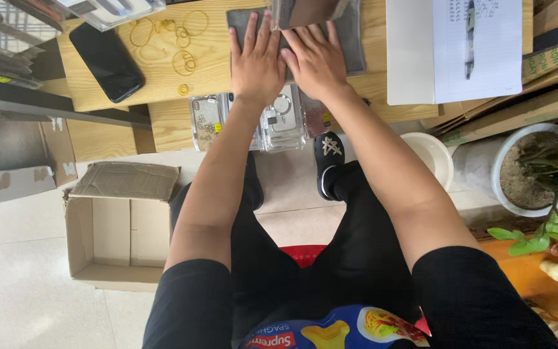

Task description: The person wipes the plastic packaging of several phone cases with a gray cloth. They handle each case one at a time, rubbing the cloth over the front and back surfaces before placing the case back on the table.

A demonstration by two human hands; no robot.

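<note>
— What are those 2 hands doing?
— Left hand (255,61) and right hand (316,59) lie flat, fingers spread, gripping nothing, pressing a grey sleeve (350,45) at the table's (163,77) near edge.

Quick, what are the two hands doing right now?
Left hand: open, fingers spread, pressed flat on the grey sleeve on the wooden table.
Right hand: open, flat on the same sleeve, holding nothing.
</note>
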